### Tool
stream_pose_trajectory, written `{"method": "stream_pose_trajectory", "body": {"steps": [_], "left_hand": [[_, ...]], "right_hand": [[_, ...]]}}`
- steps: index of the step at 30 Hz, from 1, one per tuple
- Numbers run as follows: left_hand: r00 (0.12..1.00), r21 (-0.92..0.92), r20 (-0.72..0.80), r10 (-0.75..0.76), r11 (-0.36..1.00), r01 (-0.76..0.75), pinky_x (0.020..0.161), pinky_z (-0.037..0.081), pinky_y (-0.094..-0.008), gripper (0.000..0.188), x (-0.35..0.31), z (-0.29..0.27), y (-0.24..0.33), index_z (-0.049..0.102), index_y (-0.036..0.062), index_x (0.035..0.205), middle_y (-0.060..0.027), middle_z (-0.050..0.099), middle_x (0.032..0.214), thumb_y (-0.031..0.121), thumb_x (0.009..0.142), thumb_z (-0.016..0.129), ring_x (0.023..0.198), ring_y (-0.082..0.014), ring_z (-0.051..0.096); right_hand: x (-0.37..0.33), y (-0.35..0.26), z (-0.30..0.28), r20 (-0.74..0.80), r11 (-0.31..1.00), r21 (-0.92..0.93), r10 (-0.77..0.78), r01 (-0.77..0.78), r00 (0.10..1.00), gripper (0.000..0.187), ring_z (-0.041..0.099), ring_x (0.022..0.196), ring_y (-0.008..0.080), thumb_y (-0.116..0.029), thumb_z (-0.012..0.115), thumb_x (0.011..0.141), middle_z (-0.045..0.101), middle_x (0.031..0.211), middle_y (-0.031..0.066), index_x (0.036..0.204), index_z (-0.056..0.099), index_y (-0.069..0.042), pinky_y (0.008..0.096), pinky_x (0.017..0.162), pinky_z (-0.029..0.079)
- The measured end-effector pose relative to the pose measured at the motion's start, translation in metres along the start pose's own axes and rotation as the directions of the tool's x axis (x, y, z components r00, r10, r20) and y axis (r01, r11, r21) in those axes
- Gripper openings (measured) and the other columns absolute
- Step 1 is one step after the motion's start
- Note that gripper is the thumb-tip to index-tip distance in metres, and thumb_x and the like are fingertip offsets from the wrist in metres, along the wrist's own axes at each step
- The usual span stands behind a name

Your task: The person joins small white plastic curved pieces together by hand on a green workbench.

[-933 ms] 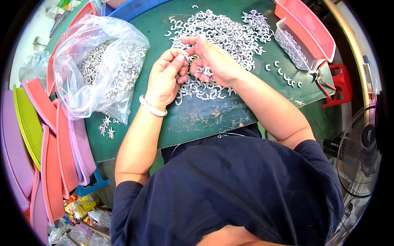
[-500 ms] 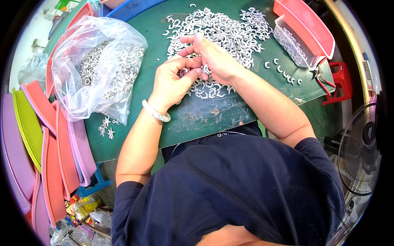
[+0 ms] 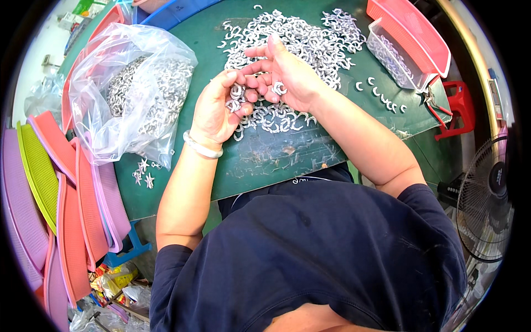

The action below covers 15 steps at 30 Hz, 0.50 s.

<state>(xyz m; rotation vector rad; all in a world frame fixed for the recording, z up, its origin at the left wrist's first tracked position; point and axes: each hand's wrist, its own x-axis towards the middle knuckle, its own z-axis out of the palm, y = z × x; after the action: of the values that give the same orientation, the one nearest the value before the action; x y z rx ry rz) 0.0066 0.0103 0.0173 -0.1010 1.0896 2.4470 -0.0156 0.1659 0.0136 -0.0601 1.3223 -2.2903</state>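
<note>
My left hand (image 3: 215, 109), with a pale bangle at its wrist, is turned palm up. Its curled fingers cup several silver crescent-shaped pieces (image 3: 236, 97). Close beside it, my right hand (image 3: 293, 80) has its thumb and forefinger stretched out. A silver crescent piece (image 3: 279, 88) rests against its lower fingers, which are partly curled; whether more pieces are under them is hidden. Both hands are over the near side of a large pile of the same crescent pieces (image 3: 310, 34) on the green table (image 3: 276, 160). The fingertips of the two hands meet or nearly meet.
A clear plastic bag (image 3: 149, 83) full of similar metal pieces stands left, with small star pieces (image 3: 149, 180) near it. Pliers (image 3: 434, 105), a pink basket (image 3: 420, 39) and a clear tub (image 3: 390, 61) are right. Stacked baskets (image 3: 72, 221) crowd the left; a fan (image 3: 487, 193) stands right.
My left hand has rolled palm up and drawn slightly left, baring the crescent pieces in it. My right hand has opened out somewhat, and the fingers have come apart from the earlier pinch.
</note>
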Motion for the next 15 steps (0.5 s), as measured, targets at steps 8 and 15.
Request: {"method": "stream_pose_trajectory", "body": {"steps": [8, 15], "left_hand": [[0.859, 0.786, 0.189, 0.475, 0.451, -0.422, 0.056, 0.038, -0.0185, 0.019, 0.002, 0.003, -0.023, 0.063, 0.0028, 0.092, 0.0015, 0.051, 0.067, 0.002, 0.073, 0.065, 0.055, -0.0067, 0.043], [0.679, 0.892, 0.440, 0.587, -0.203, -0.403, 0.051, 0.039, -0.0239, 0.021, 0.000, 0.015, -0.025, 0.065, 0.0067, 0.089, -0.0032, 0.050, 0.059, 0.004, 0.068, 0.067, 0.052, -0.0109, 0.047]], "right_hand": [[0.011, 0.004, -0.009, -0.131, 0.983, 0.186, 0.041, -0.016, 0.990, 0.067, 0.055, 0.077, 0.0191, -0.058, 0.023, 0.087, 0.053, 0.097, 0.0162, 0.107, 0.045, 0.002, 0.0300, 0.067, 0.047], [0.007, 0.005, 0.000, -0.092, 0.946, 0.321, 0.073, -0.040, 0.993, 0.062, 0.052, 0.078, 0.0210, -0.056, 0.026, 0.088, 0.053, 0.091, 0.0154, 0.101, 0.047, 0.001, 0.0334, 0.070, 0.043]]}}
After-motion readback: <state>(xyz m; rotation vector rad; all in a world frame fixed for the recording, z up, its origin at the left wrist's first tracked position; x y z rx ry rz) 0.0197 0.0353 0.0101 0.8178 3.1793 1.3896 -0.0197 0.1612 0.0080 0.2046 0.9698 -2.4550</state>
